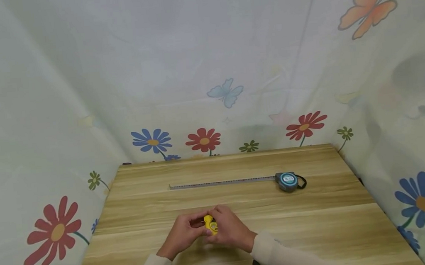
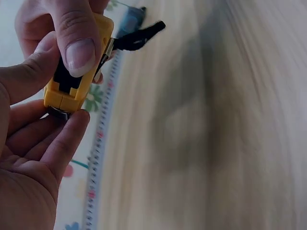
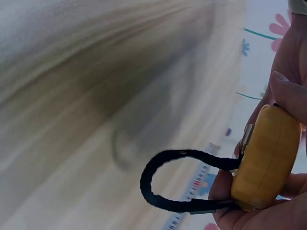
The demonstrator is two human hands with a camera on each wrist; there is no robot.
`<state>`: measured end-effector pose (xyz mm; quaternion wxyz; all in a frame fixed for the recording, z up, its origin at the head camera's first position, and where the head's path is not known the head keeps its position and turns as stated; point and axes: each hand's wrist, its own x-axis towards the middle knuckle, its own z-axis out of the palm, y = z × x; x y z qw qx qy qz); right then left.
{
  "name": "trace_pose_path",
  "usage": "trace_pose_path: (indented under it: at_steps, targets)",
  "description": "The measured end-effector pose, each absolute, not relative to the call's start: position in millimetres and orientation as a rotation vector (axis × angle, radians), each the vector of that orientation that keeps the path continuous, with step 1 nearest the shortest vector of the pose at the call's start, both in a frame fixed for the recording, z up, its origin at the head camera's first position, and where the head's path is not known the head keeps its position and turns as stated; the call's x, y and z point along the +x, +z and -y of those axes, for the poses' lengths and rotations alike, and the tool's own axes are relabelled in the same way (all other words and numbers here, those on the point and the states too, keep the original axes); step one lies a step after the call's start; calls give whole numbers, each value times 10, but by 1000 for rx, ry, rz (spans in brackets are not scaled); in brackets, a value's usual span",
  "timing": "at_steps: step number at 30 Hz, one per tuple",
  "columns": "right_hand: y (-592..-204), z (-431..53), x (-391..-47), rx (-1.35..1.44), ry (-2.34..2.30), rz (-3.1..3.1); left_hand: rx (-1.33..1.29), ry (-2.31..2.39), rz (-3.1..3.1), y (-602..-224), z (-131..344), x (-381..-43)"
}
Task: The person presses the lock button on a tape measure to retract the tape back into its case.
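Both hands hold a small yellow tape measure [image 1: 209, 225] low over the front middle of the table. My right hand [image 1: 230, 229] grips its case, thumb on the black panel in the left wrist view. From the other side, my left hand [image 1: 184, 233] has its thumb against the case and its fingertips at the metal hook end. In the right wrist view, a black strap loop [image 3: 153, 184] hangs from the yellow case [image 3: 268, 155]. No blade is seen drawn out of it. The fingers partly cover the case.
Farther back on the wooden table [image 1: 141, 221] lies a grey-and-blue tape measure [image 1: 288, 181] with a black strap. Its blade [image 1: 222, 183] stretches out to the left. Flower-and-butterfly printed sheeting [image 1: 177, 68] surrounds the table's back and sides.
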<state>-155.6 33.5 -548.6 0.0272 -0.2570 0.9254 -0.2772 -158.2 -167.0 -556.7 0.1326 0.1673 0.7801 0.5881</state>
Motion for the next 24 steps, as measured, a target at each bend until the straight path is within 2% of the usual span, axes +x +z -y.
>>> trace_pose_path:
  at_steps: [11, 24]
  targets:
    - [-5738, -135, -1625, -784, -881, -2769, 455, 1624, -2250, -5831, 1877, -1642]
    - [-5950, 73, -1638, -832, -692, -2846, 489, 1481, -2403, -5997, 2027, -1668]
